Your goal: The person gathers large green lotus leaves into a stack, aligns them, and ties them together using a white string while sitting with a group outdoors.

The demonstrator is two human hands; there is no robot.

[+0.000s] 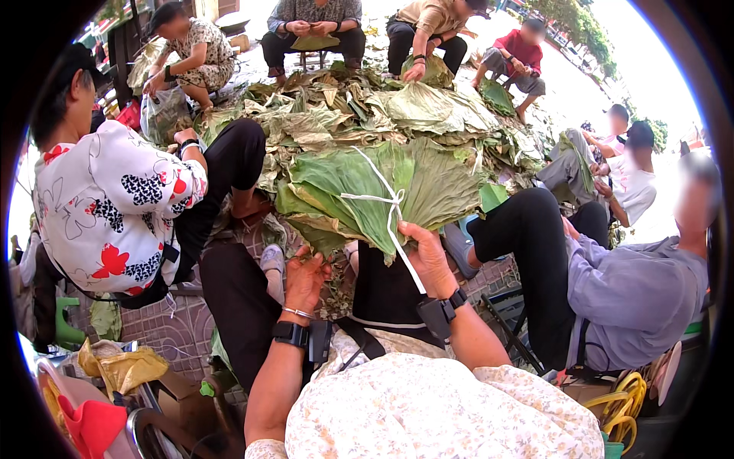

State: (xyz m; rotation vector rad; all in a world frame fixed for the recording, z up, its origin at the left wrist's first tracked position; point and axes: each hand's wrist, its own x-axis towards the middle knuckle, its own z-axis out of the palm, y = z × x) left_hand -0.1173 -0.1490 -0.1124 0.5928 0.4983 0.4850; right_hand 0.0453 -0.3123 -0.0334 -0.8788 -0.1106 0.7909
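A bundle of large, dried green leaves, folded flat and layered, is held up in front of me. A white tie crosses it and is knotted near its middle, with one loose end hanging down past my right hand. My right hand grips the bundle's lower right edge, thumb on the front. My left hand is at the lower left edge, palm turned up and fingers curled close to the leaf tips; whether it pinches them is unclear. Both wrists wear dark straps with devices.
A wide heap of dried leaves lies beyond the bundle. Several people sit around it, one close at my left and one close at my right. A plastic bag, a green stool and yellow straps are nearby.
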